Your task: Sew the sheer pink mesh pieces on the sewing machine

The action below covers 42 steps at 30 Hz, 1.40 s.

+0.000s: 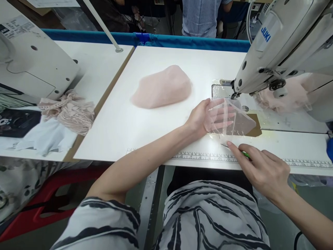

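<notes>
My left hand (pixel 208 116) lies flat with fingers stretched out under a sheer, see-through piece of fabric (pixel 235 121) on the white sewing table (pixel 156 128), just in front of the needle of the white Juki sewing machine (pixel 283 45). My right hand (pixel 262 168) rests at the table's front edge on the printed ruler strip (pixel 203 158), its fingers closed round a small tool with a green handle (pixel 246 155) and a thin metal tip. A pile of pale pink sheer fabric (pixel 163 86) lies further back on the table, apart from both hands.
More pink fabric (pixel 283 95) sits behind the machine's arm. On the left table are another machine (pixel 31 62), a bundle of beige lace (pixel 70 111) and white cloth (pixel 49 137). A person in a striped shirt (pixel 200 17) stands beyond the blue table edge. A red crate (pixel 47 205) is below left.
</notes>
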Each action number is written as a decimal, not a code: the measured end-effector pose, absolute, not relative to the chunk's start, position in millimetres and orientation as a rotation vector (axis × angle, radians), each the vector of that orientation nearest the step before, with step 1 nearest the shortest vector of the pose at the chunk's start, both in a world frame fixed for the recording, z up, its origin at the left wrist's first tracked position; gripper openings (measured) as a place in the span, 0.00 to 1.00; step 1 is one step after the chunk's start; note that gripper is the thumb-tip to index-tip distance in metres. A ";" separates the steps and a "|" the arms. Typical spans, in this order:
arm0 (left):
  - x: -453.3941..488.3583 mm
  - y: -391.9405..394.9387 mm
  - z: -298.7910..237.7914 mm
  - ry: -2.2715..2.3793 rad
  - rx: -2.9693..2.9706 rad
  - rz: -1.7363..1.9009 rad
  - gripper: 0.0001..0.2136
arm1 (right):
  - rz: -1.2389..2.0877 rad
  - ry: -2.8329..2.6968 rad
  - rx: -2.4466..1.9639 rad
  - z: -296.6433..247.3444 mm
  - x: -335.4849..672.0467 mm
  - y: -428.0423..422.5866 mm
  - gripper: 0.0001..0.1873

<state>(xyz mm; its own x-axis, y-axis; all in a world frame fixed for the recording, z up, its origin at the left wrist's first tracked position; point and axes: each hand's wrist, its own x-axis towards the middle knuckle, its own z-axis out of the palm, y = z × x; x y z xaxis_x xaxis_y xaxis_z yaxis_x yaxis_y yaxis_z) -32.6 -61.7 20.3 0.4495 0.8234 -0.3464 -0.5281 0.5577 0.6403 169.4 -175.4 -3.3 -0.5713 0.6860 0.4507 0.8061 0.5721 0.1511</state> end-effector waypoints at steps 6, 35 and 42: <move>-32.4 -61.6 19.4 0.689 0.485 0.876 0.25 | -0.474 -2.481 -1.248 -4.0 165.2 -174.6 0.26; -31.5 -60.9 23.6 0.700 0.387 0.901 0.25 | -0.933 -2.485 -0.986 2.9 161.0 -166.7 0.28; -31.7 -60.8 23.3 0.693 0.372 0.900 0.25 | -0.976 -2.496 -0.928 7.8 157.1 -164.5 0.22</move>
